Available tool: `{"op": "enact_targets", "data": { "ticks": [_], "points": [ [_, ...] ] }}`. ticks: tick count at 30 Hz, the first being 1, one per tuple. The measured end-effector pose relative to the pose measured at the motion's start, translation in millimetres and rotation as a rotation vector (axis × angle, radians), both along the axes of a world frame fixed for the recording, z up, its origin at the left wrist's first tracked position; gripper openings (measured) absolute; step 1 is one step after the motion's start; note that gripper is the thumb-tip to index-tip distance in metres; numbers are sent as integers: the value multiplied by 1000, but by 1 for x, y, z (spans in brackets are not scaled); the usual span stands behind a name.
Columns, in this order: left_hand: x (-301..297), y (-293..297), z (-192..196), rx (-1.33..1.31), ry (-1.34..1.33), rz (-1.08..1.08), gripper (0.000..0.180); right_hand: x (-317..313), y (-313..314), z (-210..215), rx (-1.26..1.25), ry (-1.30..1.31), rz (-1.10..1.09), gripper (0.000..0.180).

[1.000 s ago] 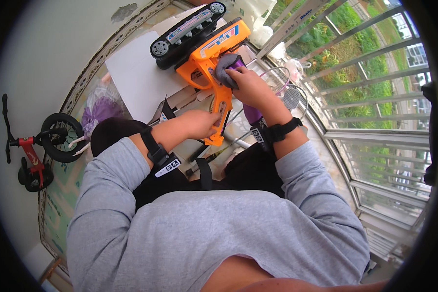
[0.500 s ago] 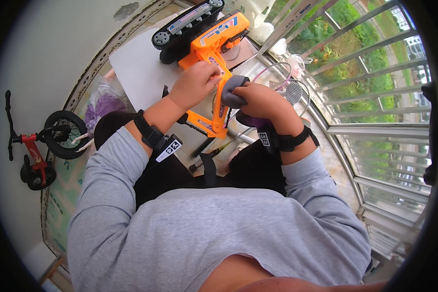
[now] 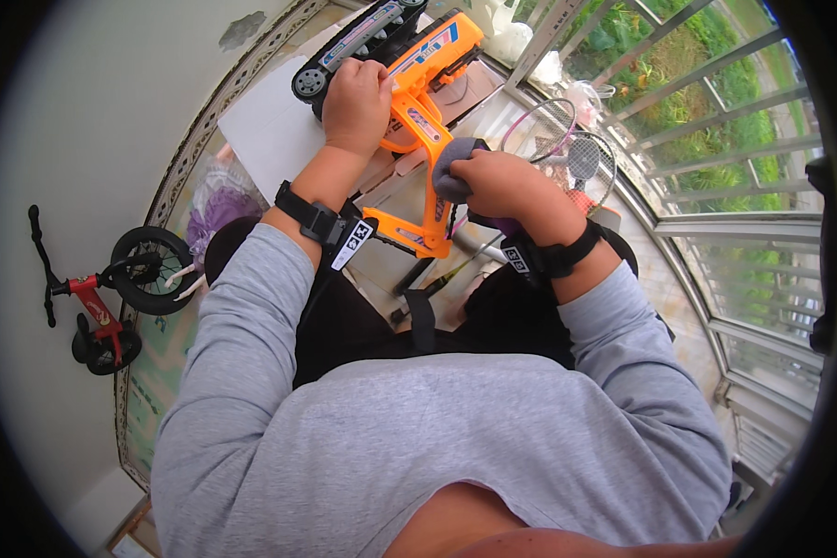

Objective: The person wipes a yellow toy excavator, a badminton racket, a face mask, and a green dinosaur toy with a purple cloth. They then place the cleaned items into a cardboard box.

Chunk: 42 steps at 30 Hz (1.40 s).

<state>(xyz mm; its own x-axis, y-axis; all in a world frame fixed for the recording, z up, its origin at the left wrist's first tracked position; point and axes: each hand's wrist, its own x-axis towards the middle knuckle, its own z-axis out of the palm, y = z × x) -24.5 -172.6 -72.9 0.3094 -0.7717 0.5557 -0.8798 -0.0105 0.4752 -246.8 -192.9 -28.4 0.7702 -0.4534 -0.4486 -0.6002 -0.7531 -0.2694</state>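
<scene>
Orange toy digger (image 3: 428, 70), grey cloth (image 3: 451, 169) at its arm (image 3: 437, 216)

The glossy digger sits over a smooth white sheet (image 3: 262, 116), its bent arm toward the person (image 3: 437, 437). The right hand (image 3: 502, 184) grasps the soft, bunched cloth; the left hand (image 3: 356, 105) curls beside the ribbed black track (image 3: 363, 39), its grip hidden. Around: strung rackets (image 3: 583, 160), barred window (image 3: 697, 126), red balance bike (image 3: 96, 302), pale wall (image 3: 93, 121).

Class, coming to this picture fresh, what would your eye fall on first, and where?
Most likely the bright orange toy digger at top centre. The left hand is by its black track, while the right hand holds what looks like a grey cloth at its arm. After that, the small red bike at the far left.
</scene>
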Motion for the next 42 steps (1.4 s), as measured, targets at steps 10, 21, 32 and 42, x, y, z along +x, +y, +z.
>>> {"op": "enact_targets", "data": {
  "ticks": [10, 21, 32, 42],
  "points": [
    [-5, -1, -1, 54, -89, 99, 10, -2, 0, -5, -4, -63, 33, 24],
    [-6, 3, -3, 40, -51, 79, 9, -2, 0, -6, 5, -40, 38, 25],
    [-5, 4, 0, -33, -143, 17, 10, -2, 0, -3, 9, -33, 46, 26],
    [-2, -2, -2, 64, -109, 84, 6, -1, 2, -2, 15, -48, 29, 26]
  ]
}}
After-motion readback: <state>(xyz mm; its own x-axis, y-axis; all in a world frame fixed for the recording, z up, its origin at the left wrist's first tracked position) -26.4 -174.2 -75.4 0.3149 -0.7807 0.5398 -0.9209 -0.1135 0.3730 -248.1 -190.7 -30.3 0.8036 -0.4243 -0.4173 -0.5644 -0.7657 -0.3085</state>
